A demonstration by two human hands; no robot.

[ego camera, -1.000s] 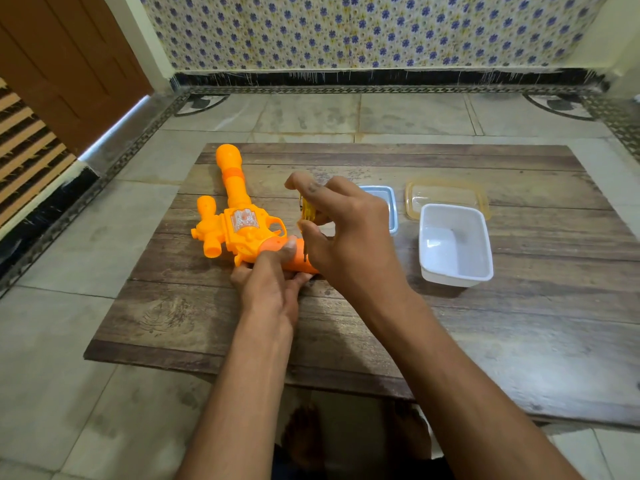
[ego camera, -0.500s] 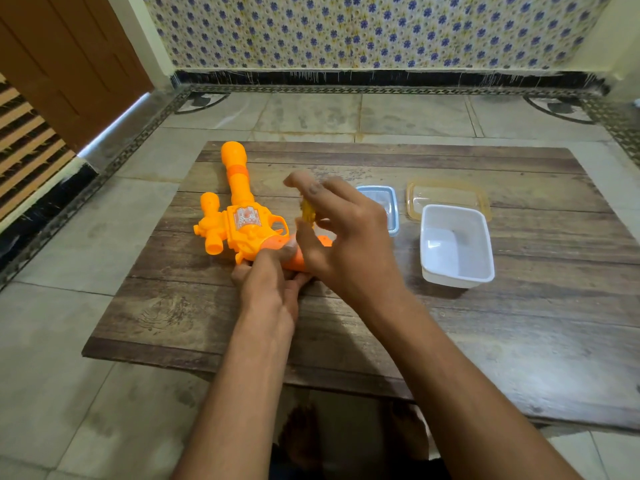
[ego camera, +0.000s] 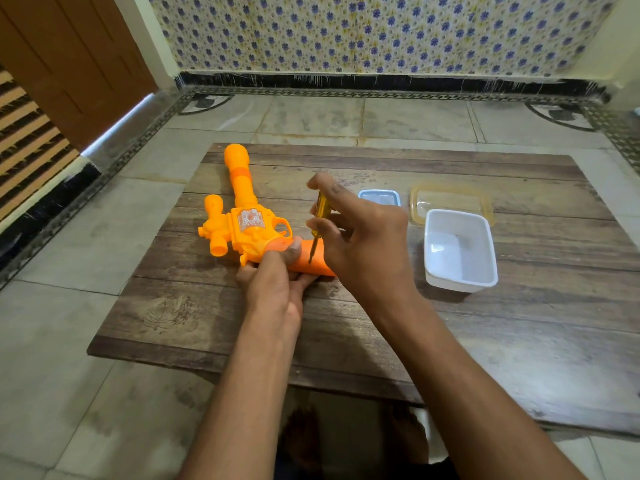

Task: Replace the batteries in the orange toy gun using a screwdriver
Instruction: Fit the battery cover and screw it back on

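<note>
The orange toy gun (ego camera: 242, 223) lies on its side on the wooden table (ego camera: 485, 323), barrel pointing away from me. My left hand (ego camera: 277, 278) grips its darker orange handle (ego camera: 317, 259) near the trigger guard. My right hand (ego camera: 363, 240) pinches a small yellow-handled screwdriver (ego camera: 320, 213) between thumb and fingers. The screwdriver stands nearly upright, its metal tip touching the top face of the handle. No batteries are visible.
A white plastic tub (ego camera: 460, 251) sits right of my hands, with a clear yellow-rimmed lid (ego camera: 450, 202) behind it. A small blue-rimmed tray (ego camera: 379, 196) shows past my right hand. Tiled floor surrounds the low table; a brown door stands at left.
My right hand has lowered and steadied the screwdriver, so its tip now rests on the gun's handle. The left hand keeps its grip on the handle.
</note>
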